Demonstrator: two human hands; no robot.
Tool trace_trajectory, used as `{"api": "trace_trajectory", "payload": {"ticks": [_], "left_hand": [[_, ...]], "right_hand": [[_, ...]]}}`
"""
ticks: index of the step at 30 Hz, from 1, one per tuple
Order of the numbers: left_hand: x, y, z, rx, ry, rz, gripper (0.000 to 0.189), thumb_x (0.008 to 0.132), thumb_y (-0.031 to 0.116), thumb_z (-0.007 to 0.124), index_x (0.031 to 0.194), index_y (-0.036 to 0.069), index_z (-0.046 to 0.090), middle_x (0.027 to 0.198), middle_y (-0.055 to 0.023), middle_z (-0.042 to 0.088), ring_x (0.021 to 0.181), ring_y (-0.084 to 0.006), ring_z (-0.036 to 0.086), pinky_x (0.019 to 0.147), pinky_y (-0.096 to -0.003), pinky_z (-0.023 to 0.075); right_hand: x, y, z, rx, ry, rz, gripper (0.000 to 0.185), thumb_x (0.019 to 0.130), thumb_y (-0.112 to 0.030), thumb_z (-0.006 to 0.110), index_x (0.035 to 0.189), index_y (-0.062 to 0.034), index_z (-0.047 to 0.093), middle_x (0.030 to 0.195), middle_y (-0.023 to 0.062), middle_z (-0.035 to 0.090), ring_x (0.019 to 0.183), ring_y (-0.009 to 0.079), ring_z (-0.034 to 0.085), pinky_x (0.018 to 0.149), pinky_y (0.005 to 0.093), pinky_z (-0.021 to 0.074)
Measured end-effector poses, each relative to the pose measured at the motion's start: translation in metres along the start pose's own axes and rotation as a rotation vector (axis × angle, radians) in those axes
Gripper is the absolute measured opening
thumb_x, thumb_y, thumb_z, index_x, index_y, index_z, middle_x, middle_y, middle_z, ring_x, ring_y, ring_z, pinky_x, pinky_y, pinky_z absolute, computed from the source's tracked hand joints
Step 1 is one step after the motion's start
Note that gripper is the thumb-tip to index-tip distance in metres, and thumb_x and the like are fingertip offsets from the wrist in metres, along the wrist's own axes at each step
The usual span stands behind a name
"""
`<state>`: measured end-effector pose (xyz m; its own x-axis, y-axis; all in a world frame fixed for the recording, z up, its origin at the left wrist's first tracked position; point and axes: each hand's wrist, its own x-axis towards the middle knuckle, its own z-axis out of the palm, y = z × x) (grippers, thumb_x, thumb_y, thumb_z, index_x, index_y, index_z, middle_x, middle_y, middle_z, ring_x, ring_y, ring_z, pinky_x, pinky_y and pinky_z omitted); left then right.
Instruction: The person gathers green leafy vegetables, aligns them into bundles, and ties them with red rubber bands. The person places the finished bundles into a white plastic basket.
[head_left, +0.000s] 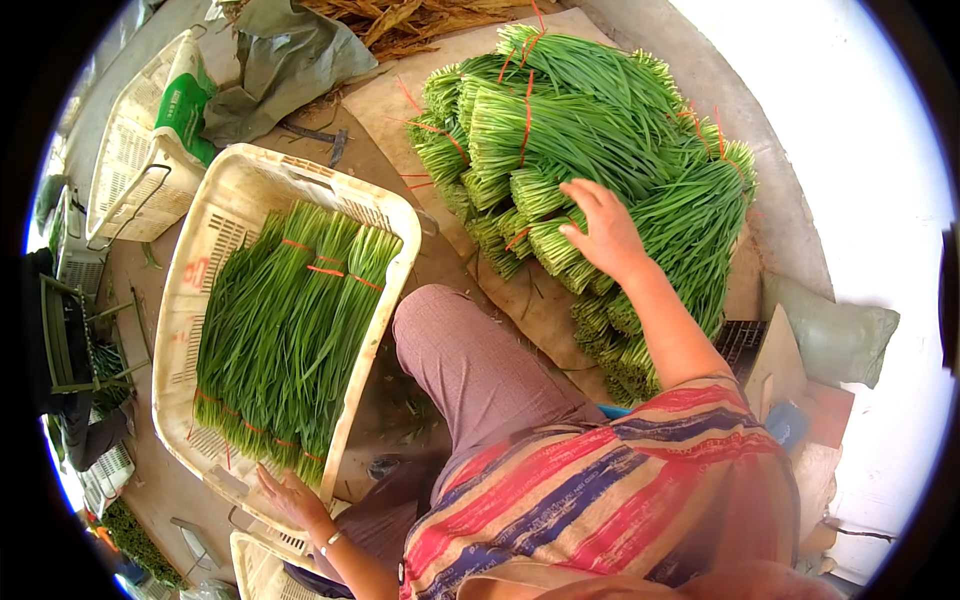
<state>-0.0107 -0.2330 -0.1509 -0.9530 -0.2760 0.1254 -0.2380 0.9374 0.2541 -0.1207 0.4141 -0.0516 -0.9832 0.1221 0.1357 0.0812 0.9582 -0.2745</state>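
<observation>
My right hand hovers over or rests against the heap of garlic chive bundles, fingers apart and curved; whether it touches them I cannot tell. Orange-red ties bind the bundles, and their pale cut ends mostly face left. At the near end of a cream plastic crate, my left hand is spread beside the rim with nothing in it. Inside that crate lie several tied chive bundles, side by side, some cut ends toward the far end and some toward me.
My bent knee is between crate and heap. Another cream crate with a green bag stands at the upper left, beside a grey-green sheet. A further crate sits below my left hand. A stuffed sack lies at right.
</observation>
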Motion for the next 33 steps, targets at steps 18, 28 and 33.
{"api": "trace_trajectory", "payload": {"ticks": [18,28,33], "left_hand": [[-0.115,0.069,-0.059,0.015,-0.054,-0.043,0.060,0.094,0.018,0.061,0.148,0.001,0.041,0.146,-0.0239,0.046,0.136,-0.0417,0.041,0.114,-0.0519,0.0305],[-0.037,0.182,-0.102,-0.588,0.050,0.320,0.087,0.082,0.021,0.076,0.153,0.001,0.030,0.154,-0.0210,0.040,0.144,-0.0368,0.035,0.120,-0.0490,0.0238],[-0.005,0.214,-0.206,-0.865,0.318,0.571,0.119,0.068,0.050,0.088,0.155,0.001,0.023,0.154,-0.0193,0.038,0.143,-0.0311,0.036,0.119,-0.0481,0.0269]], "right_hand": [[0.160,0.029,0.048,-0.426,-0.187,0.012,0.115,0.076,-0.042,0.084,0.159,-0.0410,0.005,0.145,0.0066,0.048,0.133,0.0291,0.048,0.120,0.0565,0.0227],[0.037,-0.122,-0.087,0.827,0.161,-0.416,0.121,0.063,-0.018,0.091,0.158,-0.0065,0.017,0.146,0.0168,0.048,0.136,0.0267,0.047,0.113,0.0392,0.0385],[-0.008,-0.283,-0.134,1.262,0.321,-0.996,0.119,0.058,-0.024,0.090,0.153,0.0030,0.023,0.132,0.0244,0.055,0.120,0.0396,0.058,0.105,0.0422,0.0445]]}}
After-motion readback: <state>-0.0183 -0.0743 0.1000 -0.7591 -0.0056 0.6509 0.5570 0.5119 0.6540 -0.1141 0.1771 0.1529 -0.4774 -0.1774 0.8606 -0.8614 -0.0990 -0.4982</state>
